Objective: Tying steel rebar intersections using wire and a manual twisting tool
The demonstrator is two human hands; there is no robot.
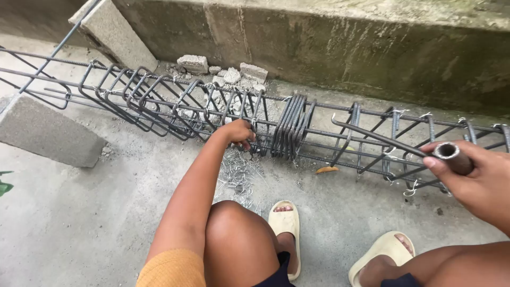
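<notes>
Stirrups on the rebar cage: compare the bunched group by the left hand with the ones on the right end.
The bunched stirrups are packed against each other near the left hand; the right-end stirrups stand spaced apart. The right-end stirrups show pale wire ties at their corners; I see none on the bunched stirrups. Both are dark bent bar loops round the same long bars.

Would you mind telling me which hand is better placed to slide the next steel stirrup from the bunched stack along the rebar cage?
Left, probably. The left hand already grips the cage beside the bunched dark steel stirrups, while the right hand holds a hooked metal tool farther away.
</notes>
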